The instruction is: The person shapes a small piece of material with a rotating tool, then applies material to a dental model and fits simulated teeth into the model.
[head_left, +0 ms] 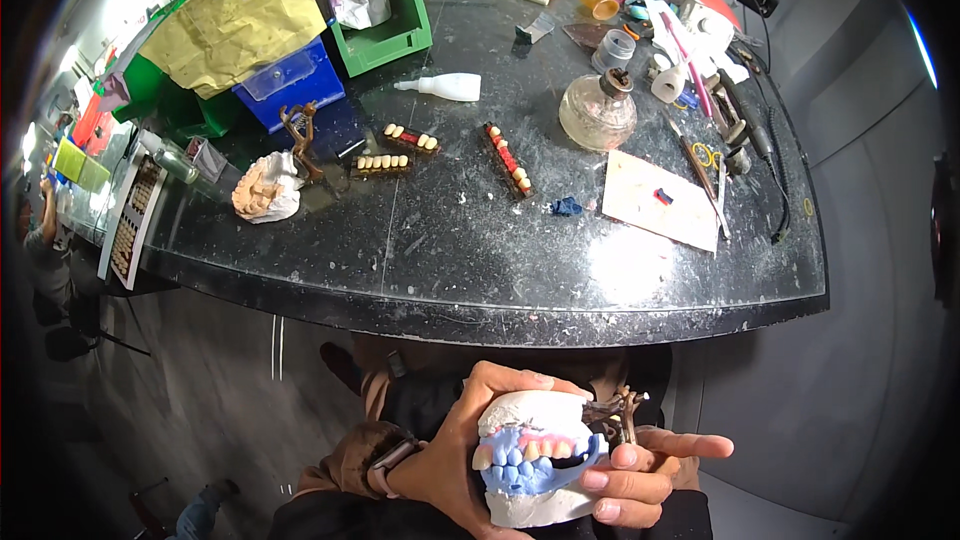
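My left hand (450,470) is wrapped round the left side of a dental model (530,409), held over my lap below the table's front edge. White plaster forms its top and base. Between them are blue teeth and gums (515,475), with a few cream teeth set in pink wax (545,445) on the upper part. A brown metal articulator hinge (627,415) sticks out at the model's right. There my right hand (650,470) grips the model's right side, thumb and lower fingers closed on it and the index finger stretched out. The fingertips underneath are hidden.
On the dark table (450,260) lie cards of artificial teeth (508,160), a white squeeze bottle (452,87), a glass spirit lamp (597,115) and a pink wax sheet (640,215). Another plaster cast (268,188) stands left, near a green bin (400,30). Tools and cords crowd the right.
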The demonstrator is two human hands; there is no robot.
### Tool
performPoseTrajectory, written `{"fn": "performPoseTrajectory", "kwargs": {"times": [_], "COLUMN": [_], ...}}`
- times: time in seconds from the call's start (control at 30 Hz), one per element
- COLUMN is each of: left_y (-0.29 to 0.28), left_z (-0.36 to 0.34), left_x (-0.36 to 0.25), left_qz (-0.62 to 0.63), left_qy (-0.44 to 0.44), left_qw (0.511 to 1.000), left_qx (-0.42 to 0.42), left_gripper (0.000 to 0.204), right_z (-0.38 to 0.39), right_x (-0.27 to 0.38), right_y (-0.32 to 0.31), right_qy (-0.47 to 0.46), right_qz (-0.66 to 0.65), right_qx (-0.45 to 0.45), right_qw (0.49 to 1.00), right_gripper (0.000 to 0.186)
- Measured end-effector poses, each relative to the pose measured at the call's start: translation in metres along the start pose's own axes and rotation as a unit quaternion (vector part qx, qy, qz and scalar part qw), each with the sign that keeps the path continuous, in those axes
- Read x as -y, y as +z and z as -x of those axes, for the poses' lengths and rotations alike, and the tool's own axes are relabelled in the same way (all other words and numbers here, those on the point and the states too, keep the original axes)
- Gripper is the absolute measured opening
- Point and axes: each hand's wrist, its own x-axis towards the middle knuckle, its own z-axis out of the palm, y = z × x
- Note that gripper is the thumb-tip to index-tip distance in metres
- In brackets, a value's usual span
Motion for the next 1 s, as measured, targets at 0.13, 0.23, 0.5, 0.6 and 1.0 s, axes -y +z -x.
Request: {"fn": "performPoseTrajectory", "kwargs": {"times": [0.13, 0.23, 0.5, 0.6, 1.0], "left_y": [-0.002, -0.001, -0.002, 0.001, -0.002], "left_z": [-0.004, -0.003, 0.003, -0.001, -0.001], "left_x": [-0.007, -0.003, 0.004, 0.004, 0.002], "left_qz": [-0.044, -0.021, -0.071, -0.075, 0.015], "left_qy": [-0.019, -0.011, 0.040, 0.049, 0.006], "left_qw": [0.999, 0.999, 0.996, 0.995, 0.999], "left_qx": [0.026, 0.027, 0.041, 0.048, 0.040], "left_gripper": [0.089, 0.088, 0.081, 0.080, 0.087], "right_z": [0.003, 0.003, 0.006, 0.007, 0.010], "right_x": [0.000, 0.001, 0.002, 0.002, 0.008], "right_y": [0.002, 0.001, 0.005, 0.006, 0.008], "right_qy": [0.002, -0.001, 0.008, 0.015, 0.030], "right_qz": [-0.007, -0.004, 0.000, 0.006, 0.102], "right_qx": [0.001, -0.002, -0.019, -0.028, -0.069], "right_qw": [1.000, 1.000, 1.000, 0.999, 0.992], "right_gripper": [0.006, 0.005, 0.010, 0.013, 0.026]}}
